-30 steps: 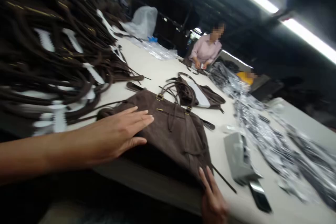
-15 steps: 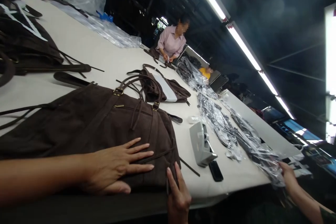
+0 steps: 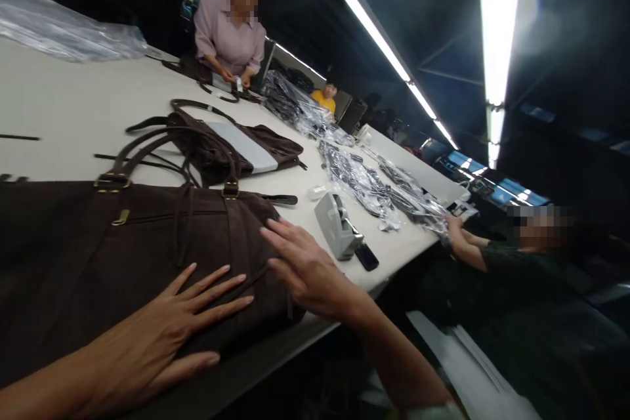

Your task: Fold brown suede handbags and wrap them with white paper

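A large dark brown bag with two looped handles and a brass zip pull lies on the pale table at its near edge. Spread flat on the bag's front is my left hand, fingers apart. My right hand rests against the bag's right end, its fingers extended over the corner and holding nothing. Behind lies a second brown bag with a grey-white band around it.
Right of the bag stand a grey tape dispenser and a black phone. Plastic-wrapped items line the table's far side. A person in pink handles another bag; a person in dark green grips plastic at right.
The view has swung right, bringing the person in dark green into sight. My right hand has moved up from the bag's lower corner onto its right end. My left hand stays spread on the bag.
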`<control>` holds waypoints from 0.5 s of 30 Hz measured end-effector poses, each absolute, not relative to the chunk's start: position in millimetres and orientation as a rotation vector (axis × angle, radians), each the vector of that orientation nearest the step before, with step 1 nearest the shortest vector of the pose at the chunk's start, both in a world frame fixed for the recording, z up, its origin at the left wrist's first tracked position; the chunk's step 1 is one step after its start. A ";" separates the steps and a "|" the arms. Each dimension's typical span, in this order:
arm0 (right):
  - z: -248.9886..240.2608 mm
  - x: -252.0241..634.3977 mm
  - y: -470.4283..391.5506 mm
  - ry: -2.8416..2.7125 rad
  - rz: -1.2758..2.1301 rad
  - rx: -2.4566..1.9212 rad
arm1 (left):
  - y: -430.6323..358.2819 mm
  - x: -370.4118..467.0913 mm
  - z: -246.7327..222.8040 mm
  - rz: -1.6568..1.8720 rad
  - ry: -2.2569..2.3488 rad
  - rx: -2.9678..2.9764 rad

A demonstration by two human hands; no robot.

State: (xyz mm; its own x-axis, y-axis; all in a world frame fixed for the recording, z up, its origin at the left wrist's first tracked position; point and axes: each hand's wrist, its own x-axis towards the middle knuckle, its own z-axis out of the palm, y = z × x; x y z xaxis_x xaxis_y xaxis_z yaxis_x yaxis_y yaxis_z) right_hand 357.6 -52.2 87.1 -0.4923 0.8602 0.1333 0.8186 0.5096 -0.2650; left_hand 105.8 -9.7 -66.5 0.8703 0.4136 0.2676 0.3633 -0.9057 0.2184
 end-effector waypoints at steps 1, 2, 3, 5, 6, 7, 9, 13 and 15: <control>80.2 342.7 -38.8 -2.522 0.203 -1.398 | -7.4 104.9 -75.8 0.483 0.606 2.893; 68.0 330.1 -25.9 -2.540 0.189 -1.402 | -5.8 104.0 -83.6 0.501 0.607 2.897; 52.3 320.2 -14.6 -2.567 0.225 -1.423 | -5.1 103.2 -89.6 0.514 0.608 2.894; 18.6 309.8 1.6 -2.620 0.404 -1.449 | -5.7 102.0 -95.9 0.553 0.662 2.855; 4.3 308.9 6.4 -2.630 0.484 -1.442 | -6.5 101.7 -96.6 0.568 0.678 2.836; -6.6 310.0 9.4 -2.633 0.547 -1.424 | -7.1 101.6 -96.1 0.578 0.682 2.828; -16.5 315.9 12.2 -2.609 0.585 -1.372 | -7.2 101.7 -92.4 0.568 0.674 2.852; -2.1 331.2 19.4 -2.262 0.325 -1.559 | -4.5 103.5 -79.2 0.439 0.663 2.954; 11.2 339.5 29.3 -1.999 0.116 -1.814 | -4.5 105.4 -70.8 0.367 0.665 2.963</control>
State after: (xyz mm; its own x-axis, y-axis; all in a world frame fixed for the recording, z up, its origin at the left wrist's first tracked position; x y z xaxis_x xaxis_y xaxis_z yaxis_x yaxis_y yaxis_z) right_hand 339.5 29.3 11.2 -0.0458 0.9645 0.2599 0.9279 0.1375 -0.3465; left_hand 105.4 -4.5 -70.8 0.8768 0.4306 0.2140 0.4108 -0.9021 0.1322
